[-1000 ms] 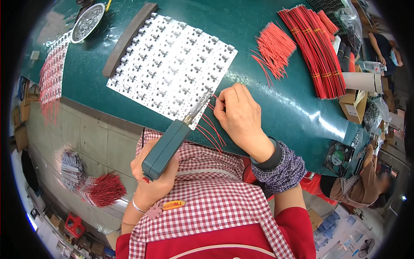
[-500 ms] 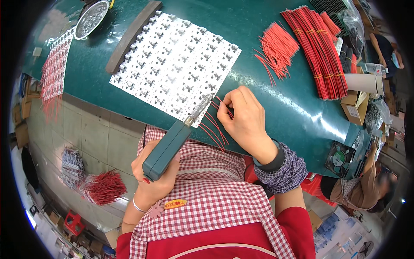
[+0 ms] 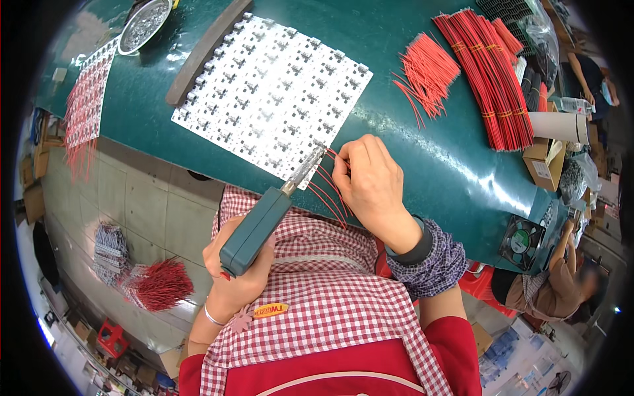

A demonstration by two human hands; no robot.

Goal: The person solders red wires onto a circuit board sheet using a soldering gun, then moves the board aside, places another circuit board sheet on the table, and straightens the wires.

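While the left hand is gripping the teal soldering iron, its tip is touching the white circuit panel at the five o'clock corner. The right hand is pinching a red wire there; few wires attached, loose red wires waiting at two o'clock.

An electronics assembly workshop: a green bench carries a white panel of small circuit boards, bundles of red wires, a tin of solder bits and a small fan, with another worker seated nearby
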